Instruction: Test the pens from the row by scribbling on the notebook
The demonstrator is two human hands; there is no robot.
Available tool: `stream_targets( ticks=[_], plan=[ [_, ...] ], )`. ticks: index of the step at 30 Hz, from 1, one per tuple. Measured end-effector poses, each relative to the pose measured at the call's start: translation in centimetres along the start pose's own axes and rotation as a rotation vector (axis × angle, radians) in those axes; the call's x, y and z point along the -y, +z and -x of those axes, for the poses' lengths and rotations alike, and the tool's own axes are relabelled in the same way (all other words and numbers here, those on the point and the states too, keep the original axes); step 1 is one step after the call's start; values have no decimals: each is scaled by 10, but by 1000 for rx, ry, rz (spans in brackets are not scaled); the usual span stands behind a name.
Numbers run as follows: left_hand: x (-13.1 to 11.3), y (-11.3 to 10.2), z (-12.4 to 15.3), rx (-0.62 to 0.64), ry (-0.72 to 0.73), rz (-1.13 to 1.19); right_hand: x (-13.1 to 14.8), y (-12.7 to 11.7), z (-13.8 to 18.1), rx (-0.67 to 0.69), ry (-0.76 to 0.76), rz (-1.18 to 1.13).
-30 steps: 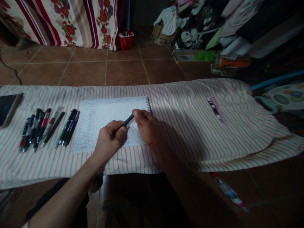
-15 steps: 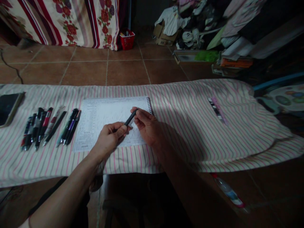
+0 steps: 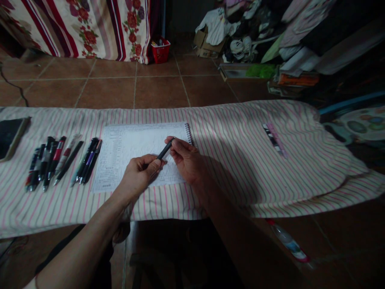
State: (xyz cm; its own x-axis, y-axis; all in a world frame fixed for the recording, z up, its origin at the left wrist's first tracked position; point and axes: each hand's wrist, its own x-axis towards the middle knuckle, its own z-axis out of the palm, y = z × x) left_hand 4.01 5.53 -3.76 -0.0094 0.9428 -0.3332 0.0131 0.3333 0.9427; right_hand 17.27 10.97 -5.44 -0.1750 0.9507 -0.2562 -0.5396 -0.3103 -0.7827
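Observation:
A dark pen (image 3: 165, 149) slants between my two hands, above a spiral notepad (image 3: 141, 134) covered with fine marks. My left hand (image 3: 141, 171) is closed round the pen's lower part, thumb on top. At the upper tip, the thumb and fingers of my right hand (image 3: 188, 159) pinch the pen. Part of the notepad is hidden under both hands. To the left of the pad lies a small group of pens (image 3: 87, 161), and farther left a larger group of pens (image 3: 51, 162) in several colours.
A striped cloth (image 3: 228, 124) covers the table. At its left end lies a phone (image 3: 12, 136); two slim pens or sticks, one pink (image 3: 276, 140), lie at the right. A bottle (image 3: 288, 243) is on the floor, and a red basket (image 3: 161, 52) stands beyond the table.
Both hands hold the pen in nearly the same place. Only a very slight shift of the whole view shows.

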Motion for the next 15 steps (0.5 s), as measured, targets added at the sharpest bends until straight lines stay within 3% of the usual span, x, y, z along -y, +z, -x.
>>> stream_targets(
  ticks=[7,13,15],
  plan=[
    [5,2,-2,-148,254,-297,-4,1,0,-24,-38,-2],
    [4,3,0,-121,143,-250,0,1,2,-6,-24,40],
    [4,3,0,-126,167,-264,0,0,1,-15,-36,54]
  ],
)
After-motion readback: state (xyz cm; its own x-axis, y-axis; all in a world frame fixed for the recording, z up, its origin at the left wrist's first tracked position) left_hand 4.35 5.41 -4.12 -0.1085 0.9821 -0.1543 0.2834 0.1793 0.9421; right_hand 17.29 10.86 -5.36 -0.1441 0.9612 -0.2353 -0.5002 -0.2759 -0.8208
